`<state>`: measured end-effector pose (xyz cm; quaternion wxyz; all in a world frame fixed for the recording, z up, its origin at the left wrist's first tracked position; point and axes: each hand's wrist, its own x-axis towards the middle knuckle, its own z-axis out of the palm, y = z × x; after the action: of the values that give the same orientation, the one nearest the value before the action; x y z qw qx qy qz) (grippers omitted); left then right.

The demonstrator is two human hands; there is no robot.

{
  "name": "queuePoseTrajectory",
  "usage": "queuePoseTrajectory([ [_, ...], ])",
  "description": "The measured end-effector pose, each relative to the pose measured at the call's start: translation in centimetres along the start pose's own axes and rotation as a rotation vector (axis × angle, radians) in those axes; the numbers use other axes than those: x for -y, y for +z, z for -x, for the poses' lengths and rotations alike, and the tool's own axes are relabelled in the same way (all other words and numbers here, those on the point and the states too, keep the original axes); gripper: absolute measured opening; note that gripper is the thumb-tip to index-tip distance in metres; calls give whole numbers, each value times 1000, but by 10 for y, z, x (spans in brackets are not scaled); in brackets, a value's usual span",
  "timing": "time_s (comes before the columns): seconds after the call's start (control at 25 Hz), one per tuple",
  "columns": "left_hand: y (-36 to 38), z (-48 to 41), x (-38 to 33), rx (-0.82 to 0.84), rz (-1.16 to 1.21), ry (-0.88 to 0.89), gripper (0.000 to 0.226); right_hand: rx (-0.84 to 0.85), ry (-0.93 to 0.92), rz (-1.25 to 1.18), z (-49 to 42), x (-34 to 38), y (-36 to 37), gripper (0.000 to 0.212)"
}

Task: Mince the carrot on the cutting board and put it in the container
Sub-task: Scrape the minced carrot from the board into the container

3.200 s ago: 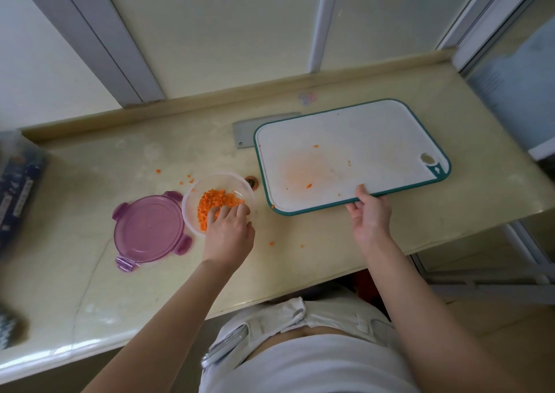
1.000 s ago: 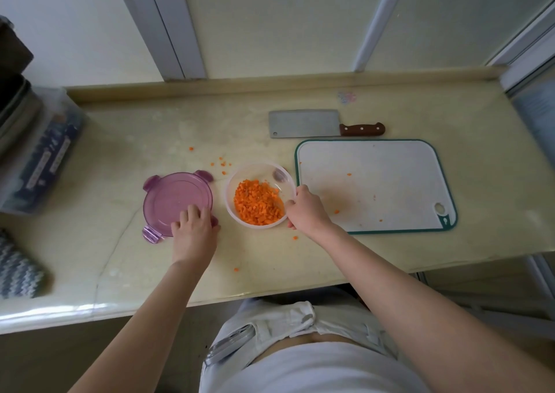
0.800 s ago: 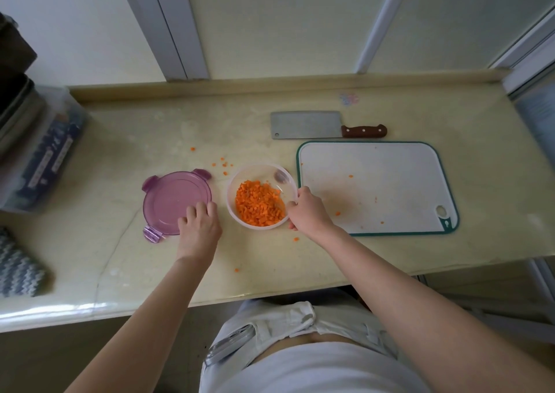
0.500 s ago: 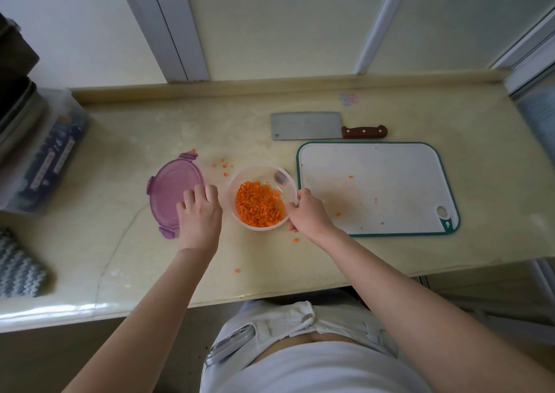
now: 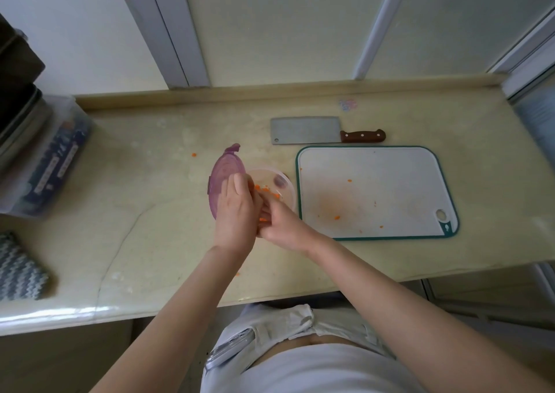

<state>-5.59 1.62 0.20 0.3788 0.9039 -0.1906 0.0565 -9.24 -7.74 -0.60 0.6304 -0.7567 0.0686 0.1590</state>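
Head view: left hand (image 5: 232,212) grips the tilted purple lid (image 5: 223,184) over the container (image 5: 280,187), right hand (image 5: 282,223) clasping its near rim, both hiding most minced carrot (image 5: 265,189); cleaver (image 5: 306,130) beyond the cutting board (image 5: 390,182).

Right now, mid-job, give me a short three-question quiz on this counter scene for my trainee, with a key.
1. True or false: the purple lid lies flat on the counter.
2. Where does the cleaver lie? A) on the cutting board; B) on the counter behind the board; C) inside the container.
3. Fill in: the left hand holds the ____ tilted at the container's left rim.

Key:
1. False; the left hand holds it up on edge against the container.
2. B; its blade points left, its wooden handle right.
3. Lid. The right hand rests at the container's near side.
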Motion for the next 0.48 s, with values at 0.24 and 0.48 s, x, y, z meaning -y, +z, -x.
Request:
queuePoseTrajectory([
  [0.24, -12, -6, -18, 8, 220, -132, 12, -431, 32, -9, -8, -1, -1, 14],
  [0.48, -16, -5, 31, -55, 32, -239, 8, -405, 155, -407, -3, 13, -24, 15],
])
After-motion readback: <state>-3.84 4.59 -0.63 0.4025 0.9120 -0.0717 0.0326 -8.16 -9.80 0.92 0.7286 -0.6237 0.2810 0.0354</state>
